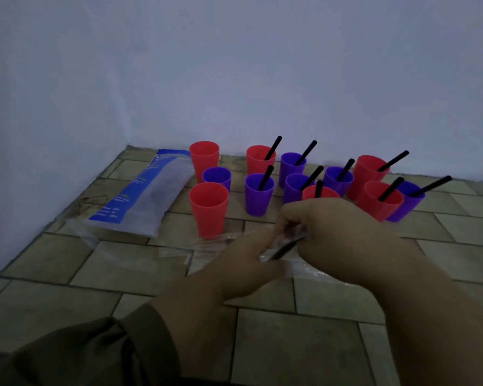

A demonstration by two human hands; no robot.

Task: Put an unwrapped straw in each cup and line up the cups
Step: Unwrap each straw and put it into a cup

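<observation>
Showing a tiled surface (pixel 318 344) that meets a pale wall (pixel 262 65), the head view takes in twelve red and purple cups at twelve o'clock from the hands. Three at eleven o'clock hold no straw: a rear red cup (pixel 204 160), a purple cup (pixel 216 176) and a front red cup (pixel 209 207). The other nine each carry a black straw leaning toward one or two o'clock. One of them, a half-hidden red cup (pixel 321 192), is covered below the rim by the right hand (pixel 332 235). A blue-and-white straw packet (pixel 140 196) lies flat at ten o'clock, and clear wrapper film (pixel 207 246) lies on the tiles just beside the left hand (pixel 243 263).

Both hands meet low over the tiles, in front of the cups. The left hand, emerging from an olive sleeve (pixel 81 355) at seven o'clock, pinches the lower end of the held straw (pixel 287 247). The right hand comes in from four o'clock with its fingers curled down onto the upper end.

The held straw is black. Its long axis runs from eight o'clock to two o'clock, the upper end toward the cups. Glossy film seems to cling around it, though blur makes this uncertain.
</observation>
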